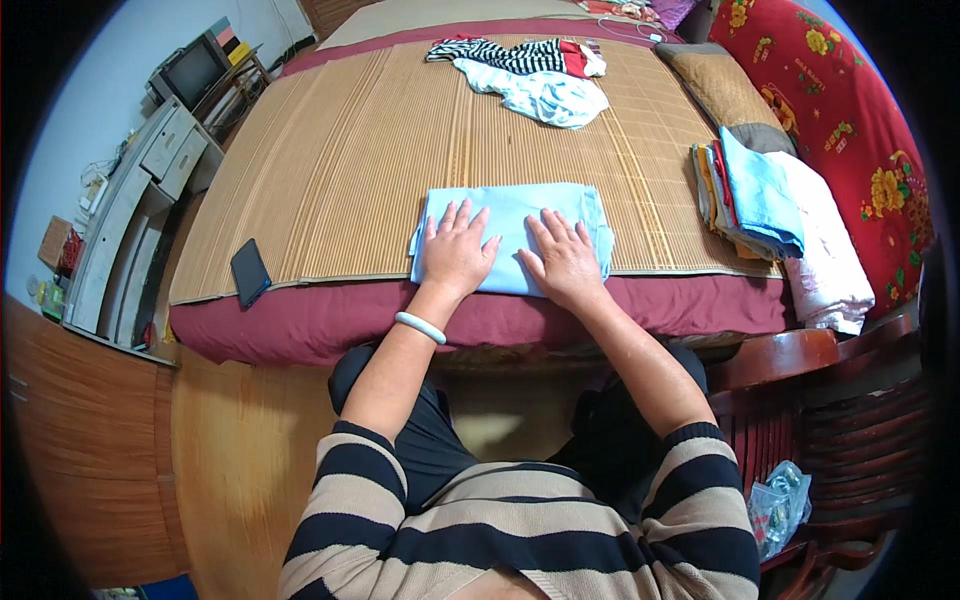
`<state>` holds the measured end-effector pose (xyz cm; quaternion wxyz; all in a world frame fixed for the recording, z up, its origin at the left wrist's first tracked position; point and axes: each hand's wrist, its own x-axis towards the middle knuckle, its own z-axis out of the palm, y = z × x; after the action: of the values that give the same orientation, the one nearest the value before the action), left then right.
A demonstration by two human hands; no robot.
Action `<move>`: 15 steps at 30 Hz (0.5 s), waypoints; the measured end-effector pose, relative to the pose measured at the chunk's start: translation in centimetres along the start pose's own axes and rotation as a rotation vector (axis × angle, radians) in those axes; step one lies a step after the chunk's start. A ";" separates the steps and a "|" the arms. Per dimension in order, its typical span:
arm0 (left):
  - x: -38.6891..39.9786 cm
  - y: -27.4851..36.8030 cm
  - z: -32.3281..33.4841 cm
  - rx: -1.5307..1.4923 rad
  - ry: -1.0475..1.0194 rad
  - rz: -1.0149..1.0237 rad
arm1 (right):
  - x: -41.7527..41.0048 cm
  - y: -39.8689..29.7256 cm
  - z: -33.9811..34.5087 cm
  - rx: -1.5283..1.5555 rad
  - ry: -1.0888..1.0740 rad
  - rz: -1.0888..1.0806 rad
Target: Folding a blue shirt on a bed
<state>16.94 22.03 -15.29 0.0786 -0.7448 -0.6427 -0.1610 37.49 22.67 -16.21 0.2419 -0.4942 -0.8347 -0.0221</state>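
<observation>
A light blue cloth (514,225), folded into a rough rectangle, lies at the front edge of a bamboo sleeping mat (360,165) on the bed. My left hand (456,251) rests flat on its left half, fingers apart. On the right half lies my right hand (561,259), palm down and fingers spread. Neither hand grips the fabric. Further back on the mat, a black-and-white striped garment (525,56) with red trim lies loosely beside a crumpled pale blue patterned garment (555,97).
A stack of folded clothes (757,199) sits at the right, against a white folded bundle (821,247). A smartphone (250,271) lies at the mat's front left corner. Close on my right is a dark wooden chair (847,435) holding a plastic bag (780,506).
</observation>
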 end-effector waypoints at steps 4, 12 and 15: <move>-0.1 -1.5 -0.1 -0.035 0.003 -0.059 | -0.4 1.8 0.0 -0.040 -0.020 0.084; 0.1 -3.8 -0.8 0.001 -0.135 -0.225 | -0.4 4.6 -1.2 -0.096 -0.208 0.298; 0.3 -4.2 -1.0 -0.018 -0.158 -0.267 | -0.3 5.2 -1.7 -0.096 -0.228 0.334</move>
<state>12.74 22.65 -14.61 -0.0009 -0.6637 -0.7388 -0.1168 42.60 24.59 -15.85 0.1222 -0.6362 -0.7610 0.0346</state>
